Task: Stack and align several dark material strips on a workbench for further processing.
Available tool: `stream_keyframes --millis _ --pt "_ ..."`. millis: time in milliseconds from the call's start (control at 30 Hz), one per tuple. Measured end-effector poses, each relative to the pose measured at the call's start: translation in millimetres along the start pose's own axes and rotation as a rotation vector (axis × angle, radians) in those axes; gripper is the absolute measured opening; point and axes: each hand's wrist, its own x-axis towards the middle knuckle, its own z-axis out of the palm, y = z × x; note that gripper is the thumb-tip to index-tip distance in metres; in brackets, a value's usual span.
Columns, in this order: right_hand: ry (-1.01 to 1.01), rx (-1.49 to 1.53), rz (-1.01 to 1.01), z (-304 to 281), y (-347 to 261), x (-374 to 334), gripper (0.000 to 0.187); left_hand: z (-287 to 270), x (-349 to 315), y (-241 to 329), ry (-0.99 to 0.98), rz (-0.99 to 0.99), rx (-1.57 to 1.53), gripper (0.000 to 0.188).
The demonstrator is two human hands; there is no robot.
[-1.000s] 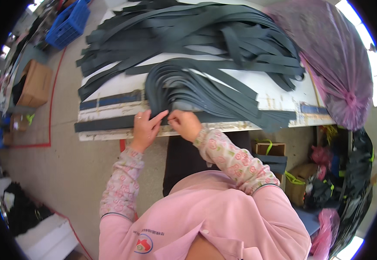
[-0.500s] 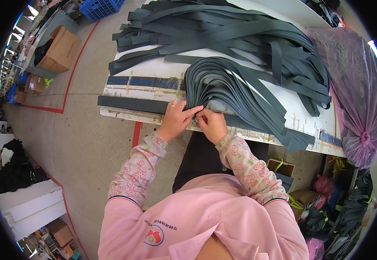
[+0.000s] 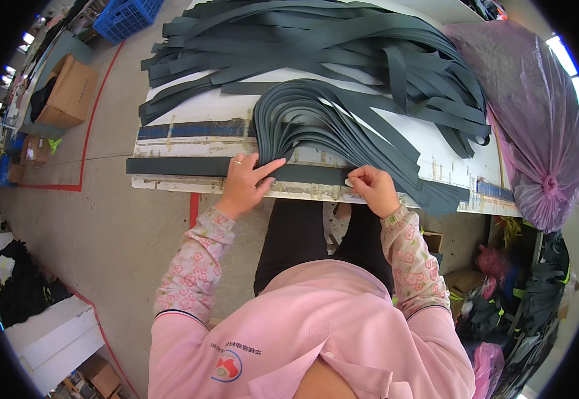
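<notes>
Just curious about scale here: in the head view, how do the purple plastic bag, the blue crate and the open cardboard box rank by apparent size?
1. Purple plastic bag, clearly largest.
2. Open cardboard box.
3. Blue crate, partly cropped and farther away, so its rank is unsure.
</notes>
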Motion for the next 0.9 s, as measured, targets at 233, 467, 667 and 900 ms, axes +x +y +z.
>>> stream_keyframes --millis 233,467,667,900 --pt "0.147 -0.234 -0.056 -32 13 -21 0.012 -1 -3 -6 -0.027 -0.011 0.008 0.057" --pt "0.157 -0.351 -0.078 -29 7 -25 0.012 1 2 -1 -0.031 -0.007 0.005 0.057" --pt "0.175 -0.379 -0.086 -25 7 -24 0.011 -1 2 2 -0.037 -0.015 0.015 0.057" --pt "0.090 -0.445 -0.135 -30 8 -20 0.011 1 2 1 -0.025 -0.004 0.016 0.056"
